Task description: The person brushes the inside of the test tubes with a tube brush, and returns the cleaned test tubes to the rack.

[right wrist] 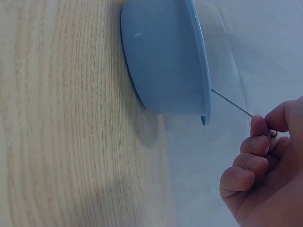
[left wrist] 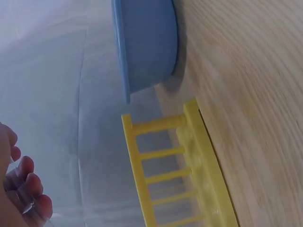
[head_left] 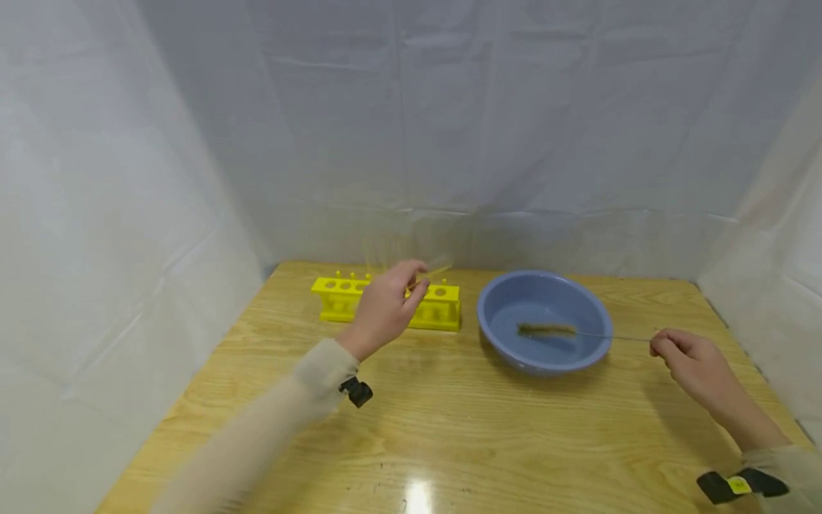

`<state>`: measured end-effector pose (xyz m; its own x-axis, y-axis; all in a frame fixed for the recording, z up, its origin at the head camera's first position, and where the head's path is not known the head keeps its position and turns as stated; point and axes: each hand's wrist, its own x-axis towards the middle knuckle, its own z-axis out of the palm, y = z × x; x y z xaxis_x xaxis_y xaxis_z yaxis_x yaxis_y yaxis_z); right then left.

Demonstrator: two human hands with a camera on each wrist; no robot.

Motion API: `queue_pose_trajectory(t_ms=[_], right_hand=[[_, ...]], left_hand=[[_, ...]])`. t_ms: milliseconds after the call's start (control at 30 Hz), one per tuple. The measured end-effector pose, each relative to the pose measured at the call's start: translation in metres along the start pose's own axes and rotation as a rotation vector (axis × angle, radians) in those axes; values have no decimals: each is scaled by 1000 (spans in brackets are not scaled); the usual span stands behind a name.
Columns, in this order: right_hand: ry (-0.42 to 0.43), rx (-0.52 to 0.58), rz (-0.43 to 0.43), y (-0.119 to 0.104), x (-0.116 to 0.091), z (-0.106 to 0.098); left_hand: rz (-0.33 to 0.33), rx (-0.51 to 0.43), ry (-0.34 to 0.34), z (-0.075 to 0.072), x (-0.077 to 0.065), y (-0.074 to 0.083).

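Observation:
My left hand (head_left: 384,307) is over the yellow test tube rack (head_left: 443,312) and holds a clear glass test tube (left wrist: 20,194). In the head view the tube slants up to the right past my fingertips, and the left wrist view has my fingers curled around it. Off to the right, my right hand (head_left: 700,368) pinches the looped wire end of a test tube brush (head_left: 549,329). Its brown bristles lie over the inside of the blue basin (head_left: 544,363); whether they touch its bottom I cannot tell.
Faint, clear tubes (head_left: 379,253) stand up behind my left hand at the rack, too blurred to count. The wooden table (head_left: 449,428) carries the rack and the basin side by side. White sheeting (head_left: 449,128) hangs behind and at both sides.

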<state>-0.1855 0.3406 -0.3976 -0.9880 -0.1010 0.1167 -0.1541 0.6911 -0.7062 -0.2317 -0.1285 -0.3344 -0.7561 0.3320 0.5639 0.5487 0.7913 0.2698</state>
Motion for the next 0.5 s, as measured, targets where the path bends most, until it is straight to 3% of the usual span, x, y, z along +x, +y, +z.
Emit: queue_pose_trajectory(t_ms=[500], right_hand=[[37, 9, -17, -1, -1, 2]], left_hand=[[113, 151, -126, 39, 5, 30]])
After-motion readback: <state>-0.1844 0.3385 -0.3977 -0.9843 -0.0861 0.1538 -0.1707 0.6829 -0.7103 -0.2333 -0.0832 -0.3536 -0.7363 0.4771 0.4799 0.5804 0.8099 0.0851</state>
